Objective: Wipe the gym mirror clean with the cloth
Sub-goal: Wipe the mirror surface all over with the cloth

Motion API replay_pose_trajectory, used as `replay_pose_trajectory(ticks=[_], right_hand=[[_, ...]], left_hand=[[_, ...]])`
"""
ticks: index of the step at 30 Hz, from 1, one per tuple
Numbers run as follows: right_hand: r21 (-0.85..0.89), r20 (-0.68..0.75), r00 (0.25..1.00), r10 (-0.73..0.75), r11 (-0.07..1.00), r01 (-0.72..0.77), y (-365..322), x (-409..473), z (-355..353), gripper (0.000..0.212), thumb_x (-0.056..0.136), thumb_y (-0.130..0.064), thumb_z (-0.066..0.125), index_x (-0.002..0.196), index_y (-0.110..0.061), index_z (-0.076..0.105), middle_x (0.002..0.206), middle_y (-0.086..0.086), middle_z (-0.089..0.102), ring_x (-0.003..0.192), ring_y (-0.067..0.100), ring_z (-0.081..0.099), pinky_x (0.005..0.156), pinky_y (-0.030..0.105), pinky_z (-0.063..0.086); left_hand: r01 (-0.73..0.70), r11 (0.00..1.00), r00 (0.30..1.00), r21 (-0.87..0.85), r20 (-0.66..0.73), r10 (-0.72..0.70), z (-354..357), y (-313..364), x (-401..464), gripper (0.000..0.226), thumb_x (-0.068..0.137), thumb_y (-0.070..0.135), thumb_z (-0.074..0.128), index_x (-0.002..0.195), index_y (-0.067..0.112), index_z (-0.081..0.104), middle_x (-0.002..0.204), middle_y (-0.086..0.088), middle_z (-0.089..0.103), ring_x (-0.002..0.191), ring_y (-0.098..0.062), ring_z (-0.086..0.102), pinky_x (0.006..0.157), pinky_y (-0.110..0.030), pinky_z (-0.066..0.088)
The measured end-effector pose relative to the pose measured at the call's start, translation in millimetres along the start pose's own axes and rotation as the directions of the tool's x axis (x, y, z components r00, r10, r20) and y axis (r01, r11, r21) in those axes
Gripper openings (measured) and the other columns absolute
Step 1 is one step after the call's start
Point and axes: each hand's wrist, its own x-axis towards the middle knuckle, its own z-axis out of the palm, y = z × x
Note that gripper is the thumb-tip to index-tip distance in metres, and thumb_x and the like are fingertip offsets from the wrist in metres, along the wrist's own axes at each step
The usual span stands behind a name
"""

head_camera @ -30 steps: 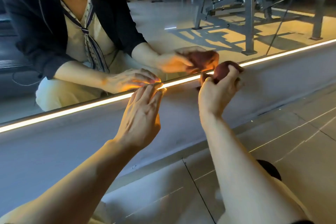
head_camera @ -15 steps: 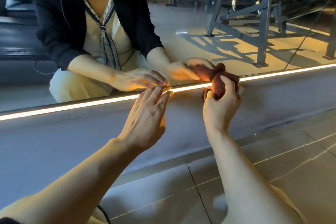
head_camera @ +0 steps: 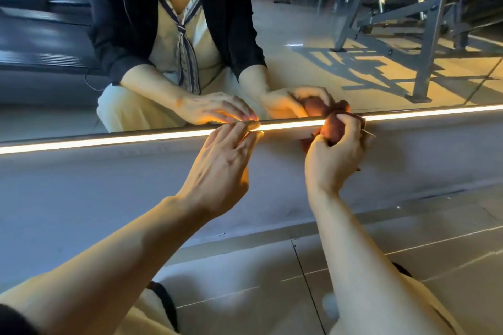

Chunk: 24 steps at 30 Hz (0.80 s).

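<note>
Cloth (head_camera: pixel 333 126), soft, light and bunched into a wad, sits clamped in the right hand (head_camera: pixel 333 160) against the mirror (head_camera: pixel 313 35) at its lit bottom edge, best gripped around its bulk, while the left hand (head_camera: pixel 220 163) rests straight-fingered on that edge.

Both forearms reach up from the bottom of the frame. The left hand (head_camera: pixel 221 163) lies near centre, fingers straight and together, tips pointing up-right. The right hand (head_camera: pixel 333 156) — right of centre — has its fingers curled tight, knuckles uppermost.
</note>
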Motion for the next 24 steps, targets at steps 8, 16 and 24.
replay_pose_trajectory(ticks=[8,16,24], right_hand=[[0.096,0.02,0.947,0.319,0.943,-0.32,-24.2,-19.4,-6.8,0.048,0.083,0.012,0.04,0.113,-0.011,0.067,0.117,0.007,0.045,0.086,0.019,0.053,0.075,0.017,0.05],[0.022,0.345,0.865,0.364,0.918,-0.395,-52.2,-41.6,-2.0,0.018,0.075,-0.015,0.057,0.083,-0.025,0.068,0.105,0.009,0.064,0.088,0.025,0.067,0.082,0.044,0.058],[0.028,0.117,0.98,0.16,0.986,-0.165,-41.9,-0.1,-1.2,0.044,0.075,0.003,0.049,0.11,-0.015,0.07,0.117,0.002,0.059,0.112,0.034,0.058,0.098,0.047,0.05]], left_hand=[[0.042,0.999,0.999,-0.002,0.017,-0.042,-4.7,-0.7,-5.0,0.057,0.074,0.001,0.036,0.125,-0.002,0.061,0.134,-0.019,0.055,0.117,-0.038,0.051,0.102,-0.042,0.04],[0.113,0.987,0.992,-0.114,-0.034,-0.118,-8.8,13.2,3.9,0.058,0.064,-0.003,0.052,0.121,-0.002,0.061,0.122,-0.021,0.06,0.112,-0.043,0.055,0.099,-0.05,0.045],[0.141,0.988,0.989,-0.069,-0.036,-0.144,-7.2,8.9,1.5,0.065,0.07,0.003,0.034,0.129,0.001,0.06,0.129,-0.016,0.058,0.117,-0.036,0.051,0.102,-0.046,0.042]])
